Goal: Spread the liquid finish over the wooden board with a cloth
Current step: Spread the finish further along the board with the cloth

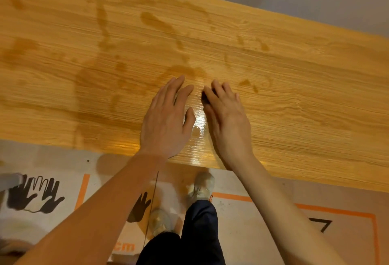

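Across the frame runs a long pale grained wooden board (pixel 273 79); its dark wet finish streaks (pixel 160 24) lie ahead and leftward of both hands. Left hand (pixel 166 117) and right hand (pixel 226 117) rest flat, fingers straight, holding nothing; no cloth shows

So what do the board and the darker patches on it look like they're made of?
The board looks like pale wood, or possibly a wood-grain laminate: fine parallel grain lines, with a glossy shine near the front edge. The darker patches look like a thin amber liquid finish, lying in streaks and drips. No cloth is visible; both hands are bare.
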### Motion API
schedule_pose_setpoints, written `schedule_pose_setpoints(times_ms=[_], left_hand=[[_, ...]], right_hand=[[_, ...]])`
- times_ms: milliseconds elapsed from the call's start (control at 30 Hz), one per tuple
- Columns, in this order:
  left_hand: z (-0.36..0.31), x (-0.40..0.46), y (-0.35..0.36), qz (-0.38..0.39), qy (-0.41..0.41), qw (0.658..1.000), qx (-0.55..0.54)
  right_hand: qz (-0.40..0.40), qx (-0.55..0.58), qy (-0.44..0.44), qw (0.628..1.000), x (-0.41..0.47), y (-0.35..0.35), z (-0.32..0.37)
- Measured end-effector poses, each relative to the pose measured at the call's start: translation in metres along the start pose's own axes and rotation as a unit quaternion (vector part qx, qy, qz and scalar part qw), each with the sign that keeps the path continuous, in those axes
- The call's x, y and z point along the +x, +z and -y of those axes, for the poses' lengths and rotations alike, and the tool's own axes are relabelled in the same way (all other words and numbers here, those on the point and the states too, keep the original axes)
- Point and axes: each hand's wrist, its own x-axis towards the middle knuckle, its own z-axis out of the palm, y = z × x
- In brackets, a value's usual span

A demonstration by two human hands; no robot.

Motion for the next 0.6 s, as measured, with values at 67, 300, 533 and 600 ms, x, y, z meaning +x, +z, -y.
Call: schedule_pose_setpoints(times_ms=[67, 300, 533, 600], left_hand=[[-0.001, -0.001, -0.001, 0.004, -0.006, 1.000, -0.001], [0.001, 0.002, 0.000, -0.031, 0.011, 0.999, -0.018], [0.000, 0.003, -0.004, -0.006, -0.003, 1.000, -0.028], [0.000, 0.002, -0.004, -0.010, 0.007, 0.999, -0.034]], right_hand=[[0.044, -0.022, -0.051, 0.997, -0.043, -0.023, -0.025], [-0.075, -0.030, 0.138, 0.987, -0.055, -0.046, -0.053], [0.020, -0.057, -0.048, 0.997, 0.012, 0.003, -0.013], [0.023, -0.028, -0.023, 0.999, -0.003, -0.029, -0.047]])
